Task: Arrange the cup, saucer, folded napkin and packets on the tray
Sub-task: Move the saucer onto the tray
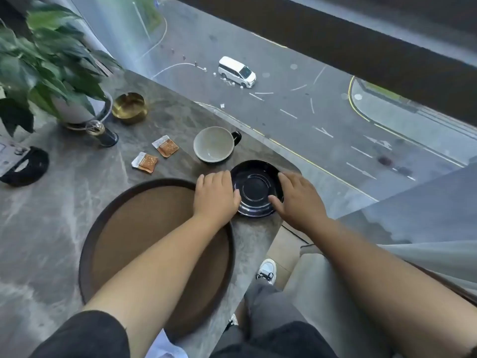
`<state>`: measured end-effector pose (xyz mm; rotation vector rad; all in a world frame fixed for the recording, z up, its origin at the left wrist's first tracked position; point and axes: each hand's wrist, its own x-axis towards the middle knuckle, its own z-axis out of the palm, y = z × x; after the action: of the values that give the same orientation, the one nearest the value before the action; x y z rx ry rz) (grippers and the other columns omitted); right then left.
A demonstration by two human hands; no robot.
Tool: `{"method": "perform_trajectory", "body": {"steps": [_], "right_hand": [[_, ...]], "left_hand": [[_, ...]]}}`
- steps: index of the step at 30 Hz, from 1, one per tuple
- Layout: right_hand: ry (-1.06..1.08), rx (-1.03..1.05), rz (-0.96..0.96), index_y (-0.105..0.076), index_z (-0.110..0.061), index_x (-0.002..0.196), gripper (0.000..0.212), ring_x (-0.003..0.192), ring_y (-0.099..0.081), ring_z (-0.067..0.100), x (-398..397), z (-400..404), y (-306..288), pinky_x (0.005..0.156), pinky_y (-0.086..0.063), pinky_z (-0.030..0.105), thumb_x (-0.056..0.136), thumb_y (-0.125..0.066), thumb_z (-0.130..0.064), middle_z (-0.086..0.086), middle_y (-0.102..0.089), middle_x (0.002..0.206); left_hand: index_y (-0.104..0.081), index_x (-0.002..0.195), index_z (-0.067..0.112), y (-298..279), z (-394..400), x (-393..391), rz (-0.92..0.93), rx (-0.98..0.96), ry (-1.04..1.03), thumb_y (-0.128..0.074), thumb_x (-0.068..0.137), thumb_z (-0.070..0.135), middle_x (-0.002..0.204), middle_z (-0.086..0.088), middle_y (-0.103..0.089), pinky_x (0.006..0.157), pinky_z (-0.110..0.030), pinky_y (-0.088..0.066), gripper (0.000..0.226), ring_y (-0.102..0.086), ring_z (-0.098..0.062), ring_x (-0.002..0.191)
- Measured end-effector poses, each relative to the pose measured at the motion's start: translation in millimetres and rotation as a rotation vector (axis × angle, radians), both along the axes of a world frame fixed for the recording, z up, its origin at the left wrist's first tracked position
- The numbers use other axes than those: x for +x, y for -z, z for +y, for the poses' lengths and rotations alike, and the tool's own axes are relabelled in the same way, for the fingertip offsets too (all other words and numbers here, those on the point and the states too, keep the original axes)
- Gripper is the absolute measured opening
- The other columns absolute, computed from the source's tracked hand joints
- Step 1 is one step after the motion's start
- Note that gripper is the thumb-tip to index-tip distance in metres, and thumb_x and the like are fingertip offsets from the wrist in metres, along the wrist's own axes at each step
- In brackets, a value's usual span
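Note:
A black saucer [255, 187] rests on the grey stone table near its right edge. My left hand [215, 195] grips its left rim and my right hand [296, 200] grips its right rim. Behind it stands an empty cup [215, 144], pale inside with a black handle. Two orange packets lie to the left, one [165, 146] farther and one [145, 162] nearer. The round brown tray [124, 223] sits bare under my left forearm. A bit of white material [165, 344] shows at the bottom edge; whether it is the folded napkin I cannot tell.
A potted plant [51, 63] and a brass ashtray [129, 107] stand at the back left, with a small glass-topped object [100, 133] in front. A black strap [25, 166] lies at the far left. The table ends at a window over a street.

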<state>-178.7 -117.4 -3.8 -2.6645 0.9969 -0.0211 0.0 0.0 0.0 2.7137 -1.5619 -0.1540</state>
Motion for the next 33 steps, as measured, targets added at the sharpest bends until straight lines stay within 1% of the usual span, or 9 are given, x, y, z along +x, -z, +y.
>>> {"method": "perform_trajectory", "body": {"steps": [5,8,11,13,15,19,25,29,33], "right_hand": [[0.09,0.05,0.007,-0.039,-0.007,0.137,0.06,0.123,-0.045,0.033,5.1,-0.7,6.2,0.1,-0.039,0.043,0.091,-0.05,-0.044,0.013,-0.049,0.137],[0.204,0.139,-0.016,-0.04,-0.01,0.136,0.054,0.115,-0.05,0.032,8.4,-0.6,8.8,0.089,-0.045,0.042,0.093,-0.048,-0.043,0.013,-0.051,0.131],[0.353,0.283,-0.054,-0.05,-0.013,0.118,0.036,0.094,-0.058,0.032,13.8,-2.2,10.1,0.073,-0.048,0.038,0.094,-0.046,-0.038,0.013,-0.058,0.114],[0.431,0.358,-0.104,-0.056,-0.012,0.108,0.027,0.088,-0.059,0.032,18.4,-3.8,10.7,0.071,-0.048,0.039,0.094,-0.045,-0.032,0.012,-0.064,0.101],[0.478,0.396,-0.139,-0.058,-0.01,0.107,0.026,0.088,-0.059,0.033,20.7,-5.6,10.6,0.072,-0.049,0.039,0.094,-0.044,-0.027,0.013,-0.066,0.098],[0.489,0.43,-0.161,-0.061,-0.011,0.108,0.025,0.09,-0.059,0.033,18.4,-8.0,14.4,0.072,-0.046,0.036,0.095,-0.044,-0.023,0.014,-0.068,0.098],[0.49,0.417,-0.227,-0.063,-0.012,0.106,0.025,0.084,-0.059,0.028,17.5,-6.5,10.0,0.068,-0.04,0.031,0.094,-0.044,-0.022,0.009,-0.068,0.091],[0.45,0.413,-0.259,-0.065,-0.015,0.101,0.025,0.076,-0.061,0.024,23.5,-3.1,-1.5,0.065,-0.043,0.031,0.092,-0.043,-0.022,0.0,-0.063,0.077],[0.394,0.438,-0.288,-0.064,-0.019,0.095,0.023,0.069,-0.064,0.02,37.5,8.9,-11.6,0.062,-0.047,0.031,0.091,-0.043,-0.024,-0.006,-0.061,0.068]], "left_hand": [[-0.052,0.109,0.011,6.6,-3.7,2.8,-0.015,0.031,0.016,-0.044,0.086,0.039,0.103,-0.006,-0.064,0.096,-0.042,-0.035,0.037,-0.055,-0.029,0.098],[-0.053,0.108,0.012,10.3,-4.7,2.7,-0.027,0.037,0.012,-0.044,0.087,0.038,0.099,-0.006,-0.066,0.093,-0.042,-0.036,0.034,-0.057,-0.029,0.095],[-0.055,0.104,0.013,11.5,-8.7,2.9,0.016,0.03,-0.042,-0.044,0.09,0.033,0.094,-0.007,-0.067,0.085,-0.041,-0.037,0.028,-0.059,-0.031,0.091],[-0.055,0.101,0.013,12.7,-12.1,5.5,0.066,0.013,-0.074,-0.042,0.092,0.03,0.095,-0.008,-0.067,0.08,-0.041,-0.036,0.023,-0.059,-0.031,0.091],[-0.056,0.102,0.014,13.9,-14.0,8.2,0.102,-0.005,-0.098,-0.041,0.094,0.026,0.098,-0.007,-0.066,0.079,-0.04,-0.036,0.02,-0.059,-0.031,0.092],[-0.055,0.106,0.014,14.1,-12.6,10.7,0.192,-0.053,-0.121,-0.039,0.095,0.023,0.105,-0.009,-0.064,0.081,-0.041,-0.037,0.021,-0.059,-0.032,0.095],[-0.054,0.119,0.015,5.2,-7.8,12.5,0.436,-0.203,-0.202,-0.04,0.096,0.023,0.118,-0.009,-0.058,0.079,-0.041,-0.045,0.028,-0.056,-0.034,0.101],[-0.051,0.125,0.011,-4.7,0.2,15.1,0.483,-0.277,-0.255,-0.039,0.097,0.021,0.127,-0.011,-0.055,0.085,-0.04,-0.043,0.032,-0.054,-0.033,0.108],[-0.049,0.125,0.01,-11.5,23.2,20.5,0.481,-0.335,-0.302,-0.036,0.098,0.02,0.127,-0.013,-0.054,0.084,-0.039,-0.041,0.031,-0.053,-0.035,0.106]]}}
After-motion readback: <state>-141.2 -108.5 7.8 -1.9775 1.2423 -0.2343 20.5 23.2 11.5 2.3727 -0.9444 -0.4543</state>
